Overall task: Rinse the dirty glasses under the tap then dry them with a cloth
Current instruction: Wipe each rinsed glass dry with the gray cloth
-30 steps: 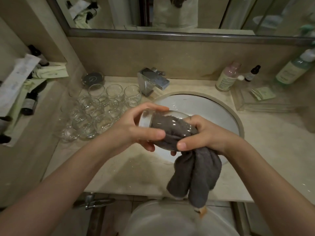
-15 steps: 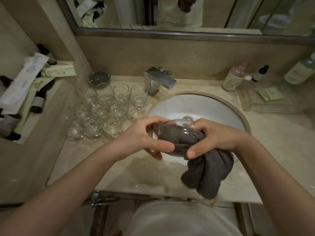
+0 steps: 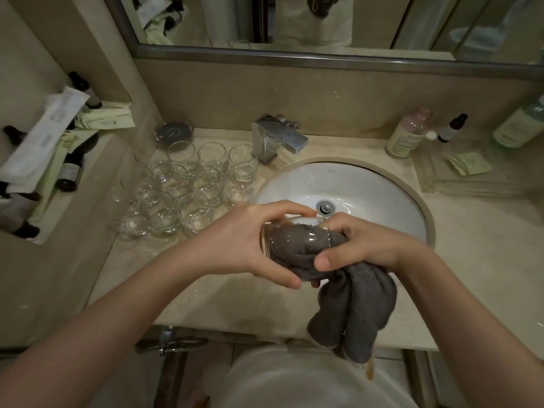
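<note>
A clear glass [image 3: 297, 237] lies on its side in the air over the near rim of the sink [image 3: 368, 184]. My left hand [image 3: 244, 245] grips it round its base end, thumb below and fingers above. A dark grey cloth [image 3: 353, 307] is stuffed into the glass and hangs down from its mouth. My right hand [image 3: 362, 245] holds the cloth at the mouth of the glass. Several more clear glasses [image 3: 188, 189] stand in a cluster on the counter left of the sink. The square chrome tap [image 3: 276, 139] behind the basin shows no water running.
Bottles [image 3: 409, 132] and a clear tray [image 3: 471, 178] stand on the counter at the right. A recessed shelf on the left holds dark bottles [image 3: 69, 172] and packets. A round dark dish [image 3: 175, 132] sits behind the glasses. A mirror runs along the back wall.
Both hands have kept the glass and cloth over the sink's near rim; the glass has turned a little in my left hand. The view has tilted slightly, showing the drain.
</note>
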